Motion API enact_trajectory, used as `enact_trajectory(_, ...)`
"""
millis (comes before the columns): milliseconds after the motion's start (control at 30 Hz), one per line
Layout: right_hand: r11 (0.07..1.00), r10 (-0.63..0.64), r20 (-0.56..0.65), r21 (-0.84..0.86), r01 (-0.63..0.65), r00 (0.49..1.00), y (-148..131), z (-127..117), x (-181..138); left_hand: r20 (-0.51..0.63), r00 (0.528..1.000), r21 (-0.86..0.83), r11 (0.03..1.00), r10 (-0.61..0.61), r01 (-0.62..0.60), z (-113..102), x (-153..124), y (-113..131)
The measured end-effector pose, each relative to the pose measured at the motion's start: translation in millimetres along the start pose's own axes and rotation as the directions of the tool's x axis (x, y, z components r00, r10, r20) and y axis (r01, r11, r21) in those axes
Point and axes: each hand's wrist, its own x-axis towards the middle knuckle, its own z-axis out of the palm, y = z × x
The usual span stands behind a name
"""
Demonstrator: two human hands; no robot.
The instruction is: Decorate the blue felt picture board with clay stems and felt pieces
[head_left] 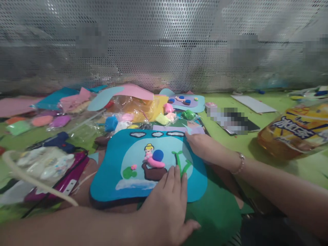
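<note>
A blue craft foam picture (107,174) with rounded corners lies in front of me. On it, a clay snail figure (156,163) with a blue shell and a yellow-haired head sits above a brown, dark-edged clay shape (155,172). Green clay sprouts (178,162) stand to its right, a green leaf with a pink flower (129,172) to its left. My left hand (166,201) rests on the picture's lower part, fingers stretched out flat beside the sprouts. At the upper right edge, my right hand (201,143) grips the picture; its fingertips are partly hidden.
Dark green foam (217,212) lies beneath the picture. Bagged coloured clay (111,123) and foam sheets (135,91) lie behind it. To the left are a blue glue gun (57,140) and a magenta box (60,184). A tea bottle (289,133) lies on the right.
</note>
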Motion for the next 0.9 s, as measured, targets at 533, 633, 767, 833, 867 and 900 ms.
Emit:
enact_trajectory(533,0.991,-0.032,-0.008,0.131,0.032,0.999,3,-12,-7,0.037,0.999,-0.014,1.000,-0.013,0.014,-4,0,0)
enact_trajectory(633,0.995,-0.053,-0.006,0.086,0.053,0.999,2,-10,-9,0.040,0.999,-0.013,1.000,-0.006,0.007,-3,0,0)
enact_trajectory(767,0.996,-0.087,-0.013,0.033,0.088,0.996,-2,-5,-8,0.041,0.999,-0.011,1.000,-0.005,0.006,-3,1,0)
enact_trajectory(833,0.997,-0.067,-0.020,0.024,0.067,0.998,-3,-3,-6,0.034,0.999,-0.019,1.000,-0.003,0.004,-3,1,0)
enact_trajectory(867,0.998,-0.051,-0.022,0.019,0.051,0.998,-4,-3,-5,0.029,1.000,-0.021,1.000,-0.003,0.003,-3,1,1)
enact_trajectory(900,0.999,-0.036,-0.021,0.014,0.036,0.999,-4,-2,-4,0.026,1.000,-0.021,1.000,-0.007,0.007,-3,1,1)
